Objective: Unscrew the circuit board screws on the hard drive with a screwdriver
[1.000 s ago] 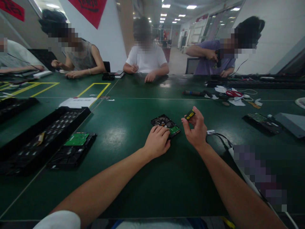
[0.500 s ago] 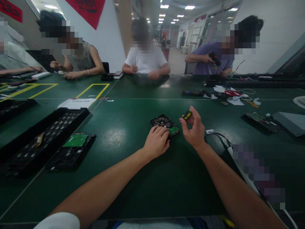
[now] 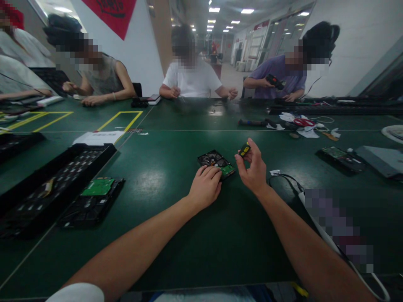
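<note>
Green tabletop (image 3: 176,235) stretches out in front of me, matte with one soft patch of glare, and my two bare forearms reach over it. My left hand (image 3: 206,186) lies palm down with its fingers curled over the near edge of a hard drive (image 3: 215,160) — a black, opened unit lying flat, with a small green circuit board (image 3: 227,170) at its near right corner. The drive's long axis runs on a diagonal from far left to near right, so that board corner points toward my right hand (image 3: 253,172). That hand is raised off the tabletop just to the right of the drive, not touching it. Its thumb and fingertips are pinched shut around a stubby black-and-yellow tool (image 3: 244,149). The tool sits above and slightly beyond the board corner, tilted, and I cannot tell which way its tip faces. Of my two hands, the left is on the drive — the right is near it but apart. A black cable (image 3: 283,176) loops on the tabletop by my right wrist. Well off to my left lie a long black tray (image 3: 47,184) and a second drive (image 3: 94,205) with a green board on top. Other people sit along the far side, their hands at their own work.
</note>
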Available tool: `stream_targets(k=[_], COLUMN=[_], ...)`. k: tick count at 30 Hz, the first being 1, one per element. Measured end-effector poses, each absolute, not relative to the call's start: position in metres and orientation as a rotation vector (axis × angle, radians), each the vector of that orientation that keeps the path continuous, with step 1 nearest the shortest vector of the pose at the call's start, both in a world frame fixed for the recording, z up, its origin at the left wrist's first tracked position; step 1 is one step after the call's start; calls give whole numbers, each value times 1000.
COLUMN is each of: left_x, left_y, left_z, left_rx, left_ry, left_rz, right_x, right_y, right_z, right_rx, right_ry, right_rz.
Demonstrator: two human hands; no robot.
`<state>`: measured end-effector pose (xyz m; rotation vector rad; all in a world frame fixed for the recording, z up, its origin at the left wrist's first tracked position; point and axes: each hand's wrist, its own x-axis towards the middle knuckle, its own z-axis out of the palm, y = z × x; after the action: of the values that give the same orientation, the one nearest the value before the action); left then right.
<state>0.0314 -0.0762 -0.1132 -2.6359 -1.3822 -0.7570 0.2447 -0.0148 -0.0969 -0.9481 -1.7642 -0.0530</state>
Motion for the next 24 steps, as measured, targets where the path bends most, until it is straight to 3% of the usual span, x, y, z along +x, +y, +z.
stream_targets(k=[6,24], left_x=[32,32], left_y=[-75,-74], left_z=[-114,-115], left_rx=[-2635,-2631], left_ry=[-1418,-1434], left_rz=[-742,-735], right_x=[245,246], right_y=[-16,-11], right_z=[-98,-105], right_rx=[-901,-937], right_ry=[-1767,-1732], right_rz=[70,22])
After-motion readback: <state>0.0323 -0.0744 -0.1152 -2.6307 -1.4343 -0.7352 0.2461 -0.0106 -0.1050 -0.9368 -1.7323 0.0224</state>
